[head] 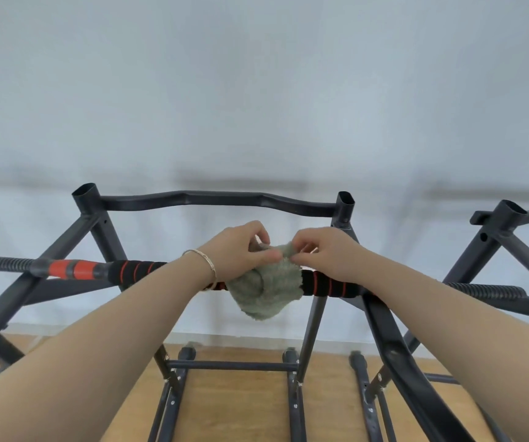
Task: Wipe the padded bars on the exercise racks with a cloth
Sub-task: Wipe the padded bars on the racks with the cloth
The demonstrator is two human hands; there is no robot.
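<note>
A grey-green fuzzy cloth [266, 291] hangs over the middle of a horizontal padded bar [330, 286], which is black foam with red rings. My left hand [240, 248], with a thin bracelet at the wrist, pinches the cloth's top edge from the left. My right hand [323, 250] pinches the same edge from the right, and the fingertips of both hands almost meet above the bar. The cloth hides the bar's centre. Further left the bar shows more ringed foam [138, 270], then a red and grey section [72, 269].
The dark metal rack [212, 199] has a wavy top bar, open tube ends and slanted legs. A second rack [492, 237] stands at the right. Ribbed black grips [486, 290] stick out sideways. Base bars [231, 365] rest on a wooden floor before a pale wall.
</note>
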